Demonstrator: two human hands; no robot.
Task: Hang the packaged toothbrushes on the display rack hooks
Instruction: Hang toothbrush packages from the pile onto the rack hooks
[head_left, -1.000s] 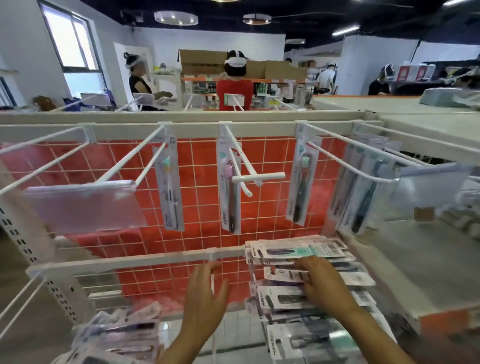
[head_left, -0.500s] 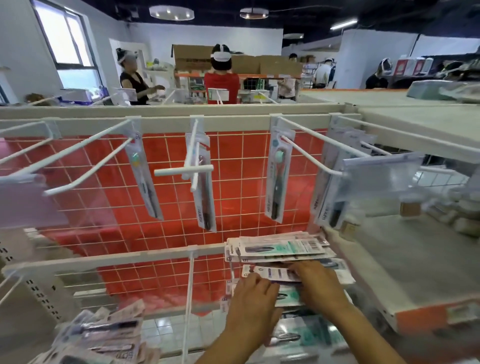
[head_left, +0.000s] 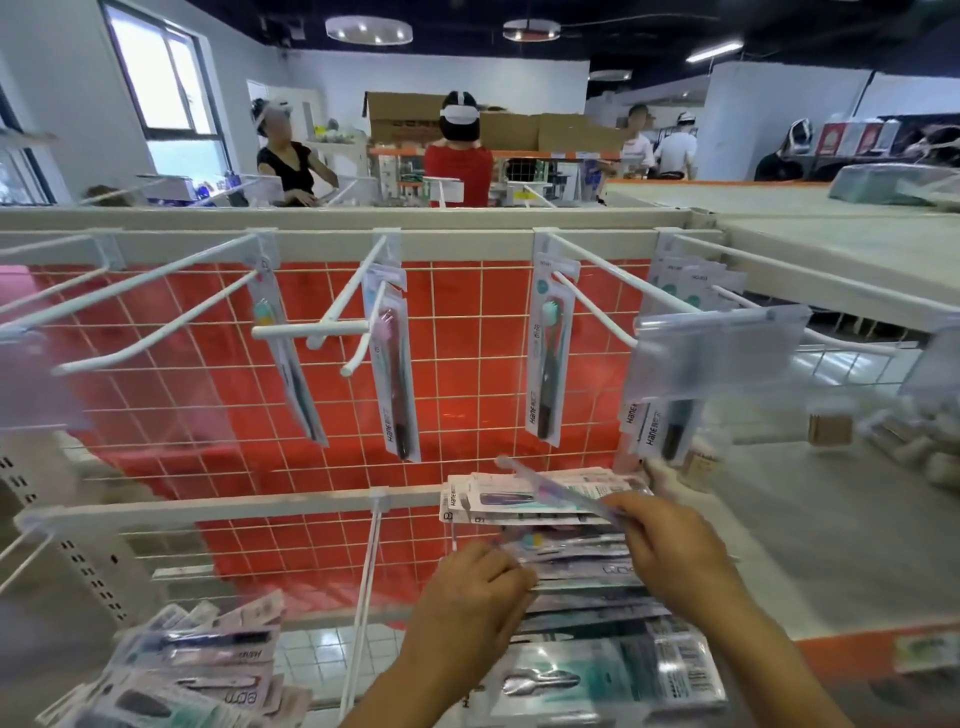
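Observation:
A white wire display rack (head_left: 332, 244) with an orange backing carries long white hooks (head_left: 332, 322). Single packaged toothbrushes hang at the back of three hooks: one on the left (head_left: 291, 374), one in the middle (head_left: 395, 374), one on the right (head_left: 548, 358). More hang at the far right (head_left: 670, 421). A heap of packaged toothbrushes (head_left: 524, 501) lies on the lower hooks. My right hand (head_left: 670, 551) pinches one package (head_left: 556, 488) and lifts it off the heap, tilted. My left hand (head_left: 472, 597) presses on the heap with curled fingers.
Another heap of packages (head_left: 197, 670) lies at the lower left. A clear price-tag holder (head_left: 711, 358) hangs on the right hook's tip. A cream shelf (head_left: 810, 519) extends to the right. Several people stand at shelves behind the rack.
My left hand came over from the rack bar onto the heap. My right hand has raised one package off the top of the heap. The view shifted right.

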